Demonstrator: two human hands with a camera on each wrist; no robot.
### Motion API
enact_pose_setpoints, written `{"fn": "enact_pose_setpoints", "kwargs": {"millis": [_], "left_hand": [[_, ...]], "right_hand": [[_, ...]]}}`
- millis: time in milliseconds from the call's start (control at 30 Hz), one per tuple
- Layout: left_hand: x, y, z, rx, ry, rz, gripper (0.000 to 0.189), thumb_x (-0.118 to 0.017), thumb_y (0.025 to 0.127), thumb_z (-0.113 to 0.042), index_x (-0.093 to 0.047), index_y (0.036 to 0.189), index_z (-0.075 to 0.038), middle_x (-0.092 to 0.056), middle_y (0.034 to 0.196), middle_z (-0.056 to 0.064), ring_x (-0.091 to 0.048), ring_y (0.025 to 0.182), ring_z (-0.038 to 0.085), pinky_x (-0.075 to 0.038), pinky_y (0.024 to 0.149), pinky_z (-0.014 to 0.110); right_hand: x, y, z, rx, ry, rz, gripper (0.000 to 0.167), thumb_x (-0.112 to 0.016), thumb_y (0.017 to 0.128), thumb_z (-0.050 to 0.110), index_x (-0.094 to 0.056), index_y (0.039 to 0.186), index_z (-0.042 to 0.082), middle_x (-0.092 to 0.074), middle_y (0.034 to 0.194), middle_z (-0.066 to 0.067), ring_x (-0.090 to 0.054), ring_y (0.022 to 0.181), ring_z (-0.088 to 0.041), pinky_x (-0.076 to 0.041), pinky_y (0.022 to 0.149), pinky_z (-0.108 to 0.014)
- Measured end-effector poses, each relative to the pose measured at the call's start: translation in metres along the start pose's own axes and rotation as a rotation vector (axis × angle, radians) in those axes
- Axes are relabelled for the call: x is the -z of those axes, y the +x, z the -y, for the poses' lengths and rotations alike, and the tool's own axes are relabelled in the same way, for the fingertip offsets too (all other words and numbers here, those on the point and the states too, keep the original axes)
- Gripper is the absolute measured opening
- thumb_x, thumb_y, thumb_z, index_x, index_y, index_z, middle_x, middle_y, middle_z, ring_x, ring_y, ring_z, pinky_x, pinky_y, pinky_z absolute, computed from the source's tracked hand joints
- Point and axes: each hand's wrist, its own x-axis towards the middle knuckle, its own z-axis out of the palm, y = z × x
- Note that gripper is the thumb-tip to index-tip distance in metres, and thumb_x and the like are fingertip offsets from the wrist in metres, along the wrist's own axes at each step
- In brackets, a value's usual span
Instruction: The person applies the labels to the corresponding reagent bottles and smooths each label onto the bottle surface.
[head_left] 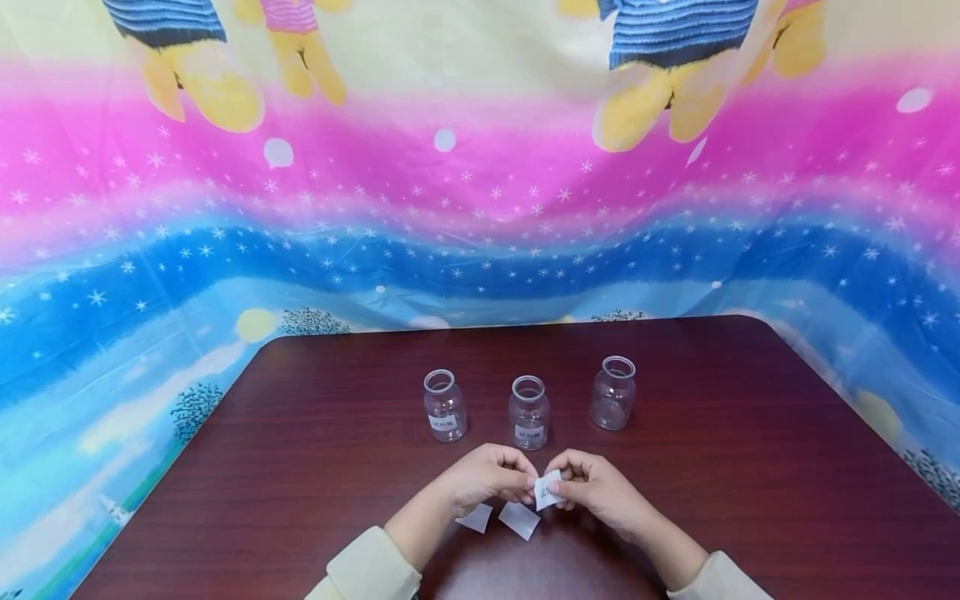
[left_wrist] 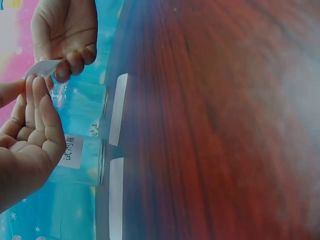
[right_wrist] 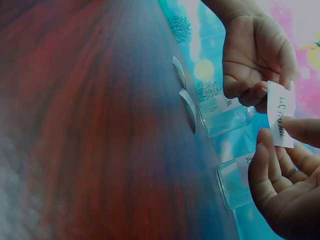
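Observation:
Both hands meet over the front of the table around a small white label (head_left: 547,490) with black writing. My right hand (head_left: 603,497) pinches it, thumb across the written face and fingers behind, as the right wrist view shows. At its opposite edge, my left hand (head_left: 487,477) grips the label between thumb and fingertips. Just beyond the hands stands a clear glass jar (head_left: 529,417) with a label low on its front. To its left is another labelled jar (head_left: 446,408). A third jar (head_left: 612,396), farther right, shows no label on its visible side.
Two white paper pieces, one left (head_left: 475,518) and one right (head_left: 519,521), lie on the table below the left hand; in the right wrist view they look curled. The dark red-brown wooden table (head_left: 337,467) ends at a printed cloth backdrop (head_left: 480,208).

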Motion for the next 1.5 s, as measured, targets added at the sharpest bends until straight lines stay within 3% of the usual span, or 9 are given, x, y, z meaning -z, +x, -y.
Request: {"fn": "enact_pose_setpoints", "kwargs": {"millis": [267,600,1000,1233,1500], "left_hand": [[-0.003,0.002,-0.003,-0.059,0.036,-0.007,0.02,-0.057,0.076,-0.003,-0.054,0.086,0.015,-0.057,0.065,0.002,-0.057,0.062,0.011,-0.048,0.065,0.033],[-0.006,0.004,-0.004,-0.061,0.027,-0.034,0.021,-0.057,0.075,-0.003,-0.053,0.086,0.014,-0.057,0.067,0.001,-0.056,0.063,0.01,-0.047,0.063,0.027],[-0.007,0.003,-0.004,-0.066,-0.008,-0.032,0.018,-0.052,0.078,0.001,-0.049,0.088,0.016,-0.055,0.069,0.001,-0.054,0.064,0.009,-0.046,0.068,0.032],[-0.006,0.004,-0.001,-0.066,-0.025,-0.092,0.014,-0.05,0.078,-0.001,-0.05,0.085,0.011,-0.054,0.067,0.002,-0.055,0.061,0.01,-0.046,0.063,0.026],[-0.004,0.002,-0.001,-0.059,-0.04,-0.136,0.014,-0.05,0.08,-0.001,-0.051,0.088,0.011,-0.054,0.067,0.002,-0.055,0.061,0.01,-0.047,0.065,0.029]], "right_hand": [[-0.003,0.001,0.005,-0.046,-0.078,-0.138,0.034,-0.063,0.074,0.008,-0.045,0.096,-0.01,-0.053,0.083,-0.01,-0.055,0.073,-0.019,-0.046,0.064,-0.029],[-0.005,0.002,0.009,0.026,-0.01,0.003,0.031,-0.064,0.074,0.007,-0.048,0.095,-0.009,-0.056,0.087,-0.012,-0.056,0.08,-0.017,-0.047,0.069,-0.027],[-0.007,0.001,0.011,0.01,-0.007,-0.046,0.023,-0.058,0.076,0.0,-0.047,0.093,-0.012,-0.053,0.082,-0.009,-0.055,0.074,-0.013,-0.047,0.067,-0.028],[-0.007,-0.001,0.012,0.045,0.02,-0.08,0.026,-0.054,0.076,-0.005,-0.042,0.097,-0.014,-0.051,0.073,-0.009,-0.055,0.065,-0.013,-0.048,0.06,-0.027],[-0.002,-0.004,0.012,0.091,-0.024,-0.113,0.03,-0.052,0.076,-0.008,-0.046,0.104,-0.011,-0.052,0.076,-0.01,-0.052,0.065,-0.011,-0.047,0.059,-0.026]]}}
